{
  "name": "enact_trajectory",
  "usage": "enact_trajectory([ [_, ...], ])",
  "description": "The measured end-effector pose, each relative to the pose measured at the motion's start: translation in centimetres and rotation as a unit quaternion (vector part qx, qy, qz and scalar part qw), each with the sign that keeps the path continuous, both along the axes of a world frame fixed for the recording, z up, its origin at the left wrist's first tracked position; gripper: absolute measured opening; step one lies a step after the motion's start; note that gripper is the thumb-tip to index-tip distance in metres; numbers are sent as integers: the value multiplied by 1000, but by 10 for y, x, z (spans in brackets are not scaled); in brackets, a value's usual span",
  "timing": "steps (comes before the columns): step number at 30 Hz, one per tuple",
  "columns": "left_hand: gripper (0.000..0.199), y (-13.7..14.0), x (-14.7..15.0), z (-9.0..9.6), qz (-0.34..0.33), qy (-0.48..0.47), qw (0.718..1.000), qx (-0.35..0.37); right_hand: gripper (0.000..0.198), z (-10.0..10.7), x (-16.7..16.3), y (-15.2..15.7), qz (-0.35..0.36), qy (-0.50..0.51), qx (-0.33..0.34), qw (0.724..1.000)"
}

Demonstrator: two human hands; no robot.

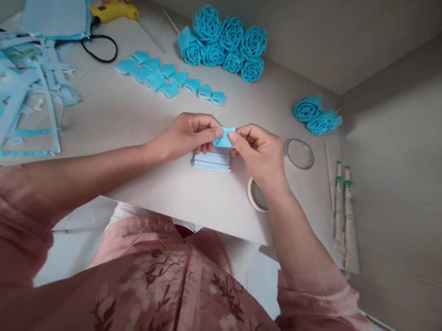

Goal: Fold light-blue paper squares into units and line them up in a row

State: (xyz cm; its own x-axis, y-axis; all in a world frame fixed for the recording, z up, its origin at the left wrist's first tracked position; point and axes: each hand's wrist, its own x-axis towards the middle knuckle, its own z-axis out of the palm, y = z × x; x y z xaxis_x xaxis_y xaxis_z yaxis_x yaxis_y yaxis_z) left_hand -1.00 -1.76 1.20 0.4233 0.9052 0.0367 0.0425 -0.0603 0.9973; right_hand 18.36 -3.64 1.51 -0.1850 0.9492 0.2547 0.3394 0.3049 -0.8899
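Over the near middle of the worktop (154, 178), both forearms reach forward and angle inward until the two hands almost meet. The left hand (194, 134) comes in from the side, its thumb pointing across toward the other thumb and its fingers curled underneath. The right hand (262, 152) mirrors it, wrist bent inward, knuckles raised, thumb laid forward. Each hand has thumb and fingers pinched together on one end of a small light-blue paper piece (225, 138), whose middle shows between the two thumb tips. The piece is held directly above or at the far edge of a neat stack of pale-blue paper strips (212, 161); whether it touches them cannot be told.

Just beside the right wrist, partly hidden by it, lies a masking tape roll (250, 194); a thinner tape ring (311, 158) lies farther out, the worktop showing through its middle. Beyond the hands are folded blue petals (154, 79) in loose rows, then a cluster of blue paper roses (232, 34), with two more roses (321, 121) toward the right corner. Far left, a yellow glue gun (119, 8) lies beside stacked blue sheets (54, 12), with paper offcuts (9, 121) heaped nearer.
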Motion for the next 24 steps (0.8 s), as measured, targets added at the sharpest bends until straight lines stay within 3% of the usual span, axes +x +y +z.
enact_trajectory([
  [11, 20, 2, 1, -4, -7, 21, 1000, -2, 41, 0, -2, 0, -11, 3, -1, 1000],
  [17, 18, 3, 0, -6, 13, 25, 1000, 8, 52, 1, -1, 0, -8, 70, -60, 996],
  [24, 14, 1, 1, -1, 5, 31, 999, -6, 43, 3, 1, 1, -1, 37, -45, 998],
])
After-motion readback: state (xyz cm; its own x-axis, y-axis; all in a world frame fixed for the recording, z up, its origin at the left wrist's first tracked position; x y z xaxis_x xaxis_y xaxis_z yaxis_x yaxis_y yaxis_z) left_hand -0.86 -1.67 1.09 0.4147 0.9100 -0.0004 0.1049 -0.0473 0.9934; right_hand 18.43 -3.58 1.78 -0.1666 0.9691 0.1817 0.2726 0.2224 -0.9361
